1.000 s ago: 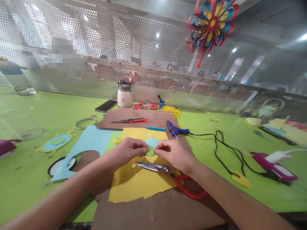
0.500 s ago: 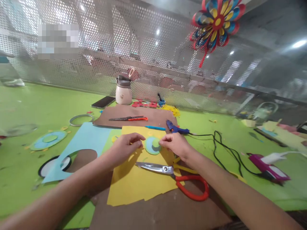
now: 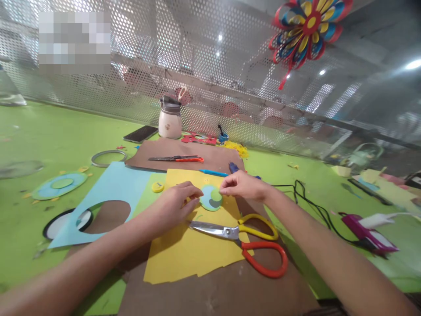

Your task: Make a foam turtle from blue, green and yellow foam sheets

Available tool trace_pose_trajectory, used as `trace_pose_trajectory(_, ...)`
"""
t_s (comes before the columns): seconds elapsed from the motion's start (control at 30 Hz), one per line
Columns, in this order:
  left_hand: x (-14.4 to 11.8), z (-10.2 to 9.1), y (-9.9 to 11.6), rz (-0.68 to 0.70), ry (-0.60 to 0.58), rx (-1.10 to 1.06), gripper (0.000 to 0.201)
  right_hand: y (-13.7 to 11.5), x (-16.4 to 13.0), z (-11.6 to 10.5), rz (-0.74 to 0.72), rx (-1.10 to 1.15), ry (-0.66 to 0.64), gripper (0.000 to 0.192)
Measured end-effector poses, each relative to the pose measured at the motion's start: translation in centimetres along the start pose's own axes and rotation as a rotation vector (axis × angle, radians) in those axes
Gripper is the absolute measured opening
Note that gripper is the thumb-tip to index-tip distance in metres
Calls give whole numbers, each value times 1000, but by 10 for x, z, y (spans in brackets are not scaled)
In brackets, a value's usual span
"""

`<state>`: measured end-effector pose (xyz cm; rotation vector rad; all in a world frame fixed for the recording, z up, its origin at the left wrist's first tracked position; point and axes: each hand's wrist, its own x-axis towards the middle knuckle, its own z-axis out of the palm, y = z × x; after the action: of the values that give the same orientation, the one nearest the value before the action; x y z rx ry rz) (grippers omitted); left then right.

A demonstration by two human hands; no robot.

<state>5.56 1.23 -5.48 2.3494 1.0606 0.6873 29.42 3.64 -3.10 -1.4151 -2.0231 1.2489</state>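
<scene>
A light-blue paper disc point(image 3: 208, 202) with a pale green rim lies on the yellow paper point(image 3: 177, 259). Pinched between thumb and fingertips of my right hand point(image 3: 245, 186) is a small green paper circle point(image 3: 216, 194), tilted over the disc's right part, and a dark shadow falls beneath it. My left hand point(image 3: 184, 199) hovers at the disc's left edge, fingers curved and thumb apart; whether the fingertips touch the disc I cannot tell. Just below the hands lie large scissors point(image 3: 226, 231) with one yellow and one red handle, blades pointing left.
Around the hands are a blue pen point(image 3: 213, 173), a partly hidden glue gun point(image 3: 233, 167), a yellow round piece point(image 3: 158, 187) and cut blue paper point(image 3: 121, 184). A finished-looking disc point(image 3: 61, 185) lies left. Behind are a craft knife point(image 3: 177, 158), phone point(image 3: 140, 134) and jug point(image 3: 170, 120).
My right hand has shifted slightly, now covering most of the glue gun and uncovering the yellow scissor handle. The green circle stays in its pinch. The camera view has shifted a little.
</scene>
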Motion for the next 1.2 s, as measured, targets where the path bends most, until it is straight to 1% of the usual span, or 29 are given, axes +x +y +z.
trace_pose_trajectory(0.13, 5, 3, 6, -104, 18, -131, 26, -15, 1, -4, -79, -93, -111, 13)
trace_pose_trajectory(0.23, 7, 6, 10, -195, -12, -198, 26, -26, 4, -2, -155, -196, -204, 12)
trace_pose_trajectory(0.3, 6, 7, 12, -237, -34, -232, 21, -29, 4, 1, -175, -221, -218, 12)
trace_pose_trajectory(0.4, 5, 6, 13, -290, -44, -304, 18, -27, 1, 5, -131, -141, -167, 14)
trace_pose_trajectory(0.5, 4, 4, 13, -319, -42, -400, 19, -19, -7, 9, -50, 4, -73, 22)
trace_pose_trajectory(0.57, 5, 3, 13, -335, -34, -460, 22, -14, -14, 13, -28, 69, -30, 24)
trace_pose_trajectory(0.67, 6, 3, 14, -353, -19, -513, 25, -10, -22, 21, -28, 123, 3, 23)
trace_pose_trajectory(0.8, 6, 5, 15, -363, -14, -529, 26, -11, -27, 33, -21, 157, 110, 15)
trace_pose_trajectory(0.9, 6, 6, 15, -377, -20, -535, 26, -11, -27, 39, -24, 142, 169, 13)
trace_pose_trajectory(1.03, 5, 7, 16, -381, -40, -552, 24, -10, -27, 42, -22, 6, 211, 14)
trace_pose_trajectory(1.1, 5, 8, 15, -376, -43, -564, 24, -8, -28, 42, -23, -32, 214, 14)
trace_pose_trajectory(1.2, 6, 7, 13, -379, -15, -583, 25, -4, -25, 37, -30, -28, 182, 14)
